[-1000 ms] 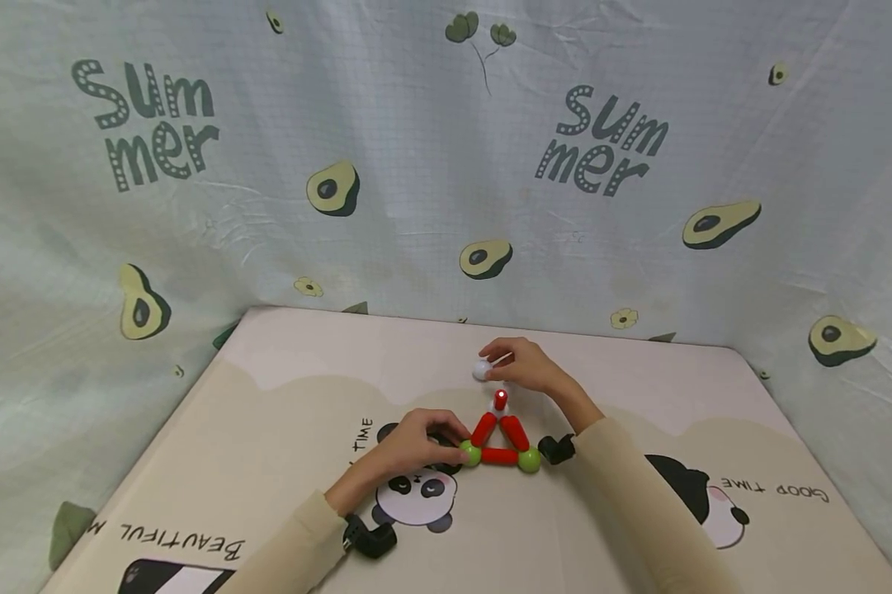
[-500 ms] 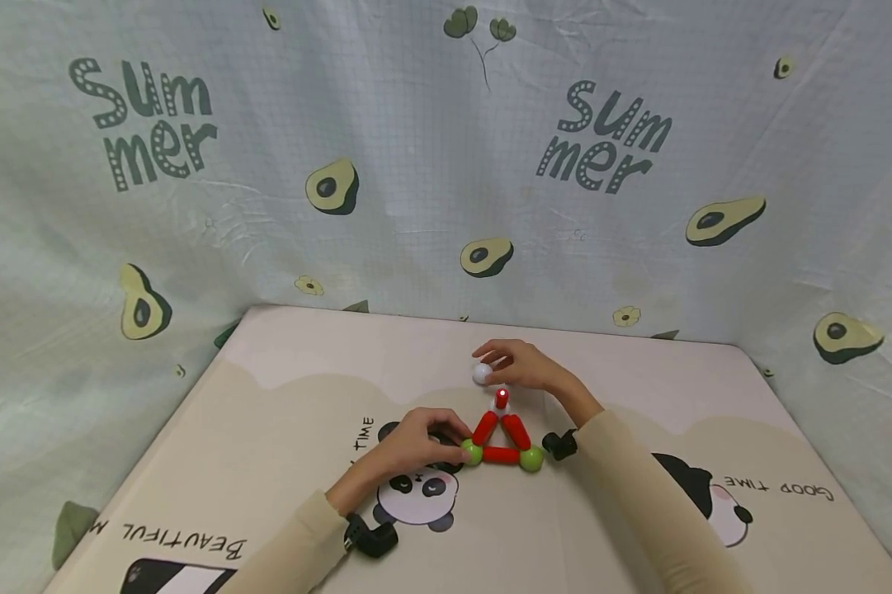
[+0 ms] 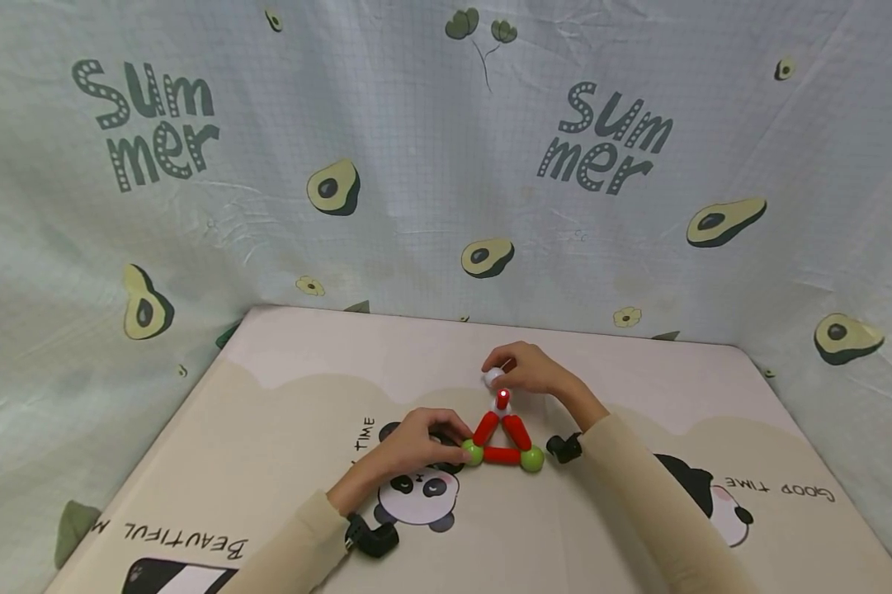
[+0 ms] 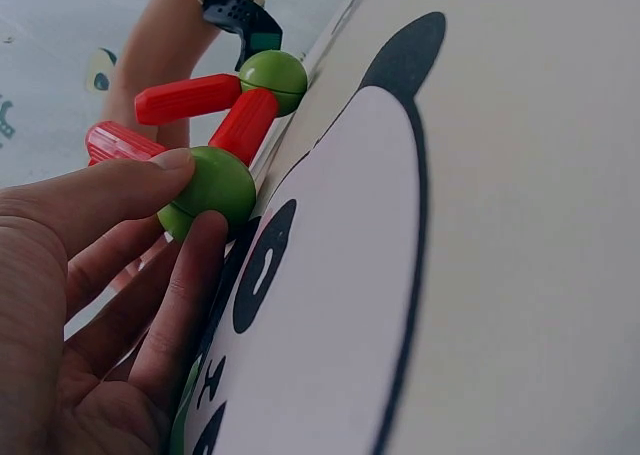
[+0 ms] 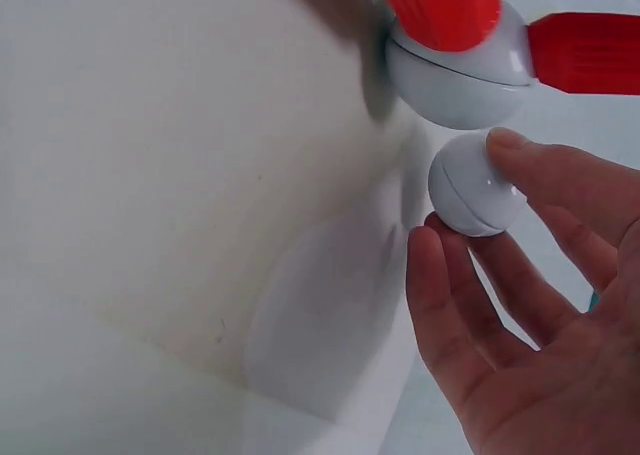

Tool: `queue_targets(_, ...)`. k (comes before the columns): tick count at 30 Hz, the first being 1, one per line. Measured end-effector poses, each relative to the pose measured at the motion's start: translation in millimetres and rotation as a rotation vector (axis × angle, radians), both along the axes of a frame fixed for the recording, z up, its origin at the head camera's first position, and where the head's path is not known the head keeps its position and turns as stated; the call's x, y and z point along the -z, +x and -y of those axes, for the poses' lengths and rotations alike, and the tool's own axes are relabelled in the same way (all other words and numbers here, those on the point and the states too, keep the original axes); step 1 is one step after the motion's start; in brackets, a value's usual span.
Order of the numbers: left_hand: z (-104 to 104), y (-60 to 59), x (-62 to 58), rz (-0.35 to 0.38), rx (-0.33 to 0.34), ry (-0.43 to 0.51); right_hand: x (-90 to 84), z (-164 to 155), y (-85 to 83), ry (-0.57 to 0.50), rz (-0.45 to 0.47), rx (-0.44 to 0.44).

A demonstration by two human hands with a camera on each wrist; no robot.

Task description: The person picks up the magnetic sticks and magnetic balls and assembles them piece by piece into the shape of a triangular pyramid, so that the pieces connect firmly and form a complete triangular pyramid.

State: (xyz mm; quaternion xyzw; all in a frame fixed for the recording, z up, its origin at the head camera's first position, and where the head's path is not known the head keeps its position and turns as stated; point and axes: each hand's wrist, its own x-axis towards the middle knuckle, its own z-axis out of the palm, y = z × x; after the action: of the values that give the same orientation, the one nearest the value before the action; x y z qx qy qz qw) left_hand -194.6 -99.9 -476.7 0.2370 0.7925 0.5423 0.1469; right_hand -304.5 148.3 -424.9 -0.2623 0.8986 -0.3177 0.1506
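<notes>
A triangle of red rods (image 3: 502,455) lies on the table, with a green ball (image 3: 472,452) at its near left corner and another green ball (image 3: 532,459) at its near right. Its far corner is a white ball (image 5: 450,87), from which a red rod (image 3: 502,399) stands up. My left hand (image 3: 416,441) pinches the left green ball between thumb and fingers. Just behind the far corner, my right hand (image 3: 530,369) holds a loose white ball (image 5: 470,187) between thumb and fingertips. A narrow gap separates the two white balls in the right wrist view.
The table (image 3: 297,478) has a printed cover with pandas and lettering. Behind it hangs a curtain (image 3: 401,165) with avocado prints, close to the table's far edge. A black wrist camera (image 3: 371,536) sits on the left wrist, another (image 3: 564,448) on the right.
My right hand has moved the loose white ball slightly right and nearer to the triangle's far corner. The left hand and the triangle stay essentially in place.
</notes>
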Motion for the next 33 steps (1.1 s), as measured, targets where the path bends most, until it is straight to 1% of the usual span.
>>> queue_targets(5, 0.1, 0.1, 0.6, 0.0, 0.0, 0.004, -7.4, -4.9, 7.3, -0.04, -0.001, 0.02)
queue_targets(14, 1.1, 0.0, 3.0, -0.009, 0.005, 0.0, -27.8, -14.9, 24.4, -0.108, -0.041, 0.003)
queue_targets(22, 1.4, -0.2, 2.5, -0.012, 0.005, 0.009, -45.3, -20.1, 46.5, -0.15, -0.066, -0.008)
queue_targets(27, 0.5, 0.4, 1.0, -0.005, 0.001, 0.018, -51.7, -21.7, 59.9, -0.186, -0.08, 0.003)
queue_targets(33, -0.5, 0.5, -0.5, -0.001, 0.006, 0.025, -55.0, -22.9, 75.9, -0.208, -0.088, 0.028)
